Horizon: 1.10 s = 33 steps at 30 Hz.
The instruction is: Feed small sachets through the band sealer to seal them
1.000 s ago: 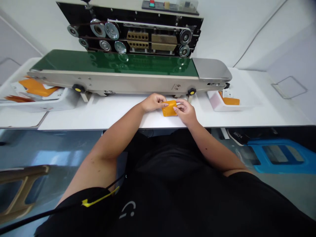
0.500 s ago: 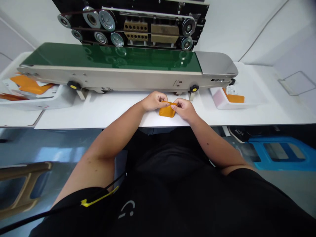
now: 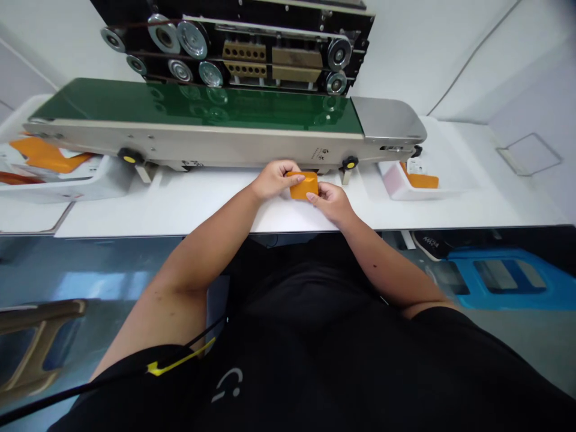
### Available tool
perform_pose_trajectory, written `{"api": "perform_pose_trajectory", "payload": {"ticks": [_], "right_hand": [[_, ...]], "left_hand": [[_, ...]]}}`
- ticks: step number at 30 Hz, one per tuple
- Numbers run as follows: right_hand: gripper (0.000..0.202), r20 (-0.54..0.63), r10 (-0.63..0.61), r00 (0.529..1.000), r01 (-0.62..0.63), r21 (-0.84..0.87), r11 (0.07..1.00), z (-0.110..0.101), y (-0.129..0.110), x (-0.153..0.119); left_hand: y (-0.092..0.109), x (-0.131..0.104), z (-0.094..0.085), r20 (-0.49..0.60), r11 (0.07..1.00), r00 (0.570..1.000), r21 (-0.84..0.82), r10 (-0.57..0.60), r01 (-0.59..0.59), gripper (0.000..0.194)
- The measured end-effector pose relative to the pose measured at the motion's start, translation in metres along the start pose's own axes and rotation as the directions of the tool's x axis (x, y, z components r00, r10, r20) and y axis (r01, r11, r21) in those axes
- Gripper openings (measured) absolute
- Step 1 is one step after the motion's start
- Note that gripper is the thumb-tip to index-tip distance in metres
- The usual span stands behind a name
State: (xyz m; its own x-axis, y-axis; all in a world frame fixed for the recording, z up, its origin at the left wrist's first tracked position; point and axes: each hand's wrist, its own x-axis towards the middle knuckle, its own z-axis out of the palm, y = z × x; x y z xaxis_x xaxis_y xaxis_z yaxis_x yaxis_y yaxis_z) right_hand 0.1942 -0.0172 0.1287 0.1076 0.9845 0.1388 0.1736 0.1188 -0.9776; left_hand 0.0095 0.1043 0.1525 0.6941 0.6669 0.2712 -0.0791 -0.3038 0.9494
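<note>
A small orange pouch (image 3: 303, 186) is held between my two hands, just above the white table (image 3: 216, 207) and in front of the belt machine. My left hand (image 3: 275, 179) pinches its upper left part, thumb on the near face. My right hand (image 3: 333, 201) grips the lower right edge with thumb and fingers. The fingers behind the pouch are mostly hidden. The pouch's face looks smooth and turned up toward me; its contents cannot be seen.
Behind the hands stands a sealing machine (image 3: 270, 57) with rollers and a green conveyor belt (image 3: 180, 108). A white bin (image 3: 96, 186) with orange pouches is at the left, a white tray (image 3: 400, 191) with orange pouches at the right. A blue stool (image 3: 508, 294) stands below.
The pouch has tilted so more of its face shows. My right hand has slid from its top edge to its lower right side, while the left keeps hold. The view has shifted slightly.
</note>
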Motion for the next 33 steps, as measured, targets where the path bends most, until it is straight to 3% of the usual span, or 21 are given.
{"api": "perform_pose_trajectory", "payload": {"ticks": [3,7,13,18,21,23,26,29,33], "right_hand": [[0.032,-0.007,0.070,0.998,-0.070,0.030,0.997,-0.001,0.000,-0.001],[0.036,-0.083,0.112,0.990,-0.101,0.132,0.986,-0.005,-0.008,-0.005],[0.034,-0.074,0.083,0.994,-0.063,0.239,0.969,-0.023,-0.054,0.003],[0.026,-0.200,0.049,0.979,-0.007,0.207,0.978,-0.054,-0.112,0.043],[0.018,-0.260,0.020,0.965,0.032,0.196,0.980,-0.076,-0.130,0.077],[0.013,-0.288,0.028,0.957,0.031,0.200,0.979,-0.089,-0.134,0.098],[0.018,-0.319,0.137,0.938,-0.060,0.242,0.969,-0.099,-0.134,0.121],[0.021,-0.310,0.273,0.911,-0.172,0.314,0.934,-0.101,-0.135,0.134],[0.020,-0.284,0.352,0.892,-0.223,0.400,0.889,-0.102,-0.135,0.149]], "left_hand": [[-0.003,0.001,-0.002,-0.016,0.994,1.000,-0.111,-0.013,0.011,0.061],[-0.008,0.004,-0.003,0.076,0.958,0.997,-0.282,-0.030,0.050,0.071],[-0.017,0.009,-0.008,0.210,0.957,0.976,-0.269,-0.051,0.108,0.082],[-0.020,0.009,-0.014,0.250,0.971,0.966,-0.205,-0.067,0.121,0.075],[-0.022,0.009,-0.017,0.257,0.977,0.964,-0.178,-0.071,0.120,0.070],[-0.023,0.008,-0.019,0.255,0.978,0.964,-0.171,-0.073,0.120,0.068],[-0.021,0.007,-0.019,0.251,0.979,0.966,-0.169,-0.066,0.111,0.067],[-0.017,0.006,-0.019,0.264,0.983,0.963,-0.152,-0.061,0.103,0.068],[-0.015,0.005,-0.018,0.269,0.986,0.960,-0.128,-0.071,0.109,0.068]]}}
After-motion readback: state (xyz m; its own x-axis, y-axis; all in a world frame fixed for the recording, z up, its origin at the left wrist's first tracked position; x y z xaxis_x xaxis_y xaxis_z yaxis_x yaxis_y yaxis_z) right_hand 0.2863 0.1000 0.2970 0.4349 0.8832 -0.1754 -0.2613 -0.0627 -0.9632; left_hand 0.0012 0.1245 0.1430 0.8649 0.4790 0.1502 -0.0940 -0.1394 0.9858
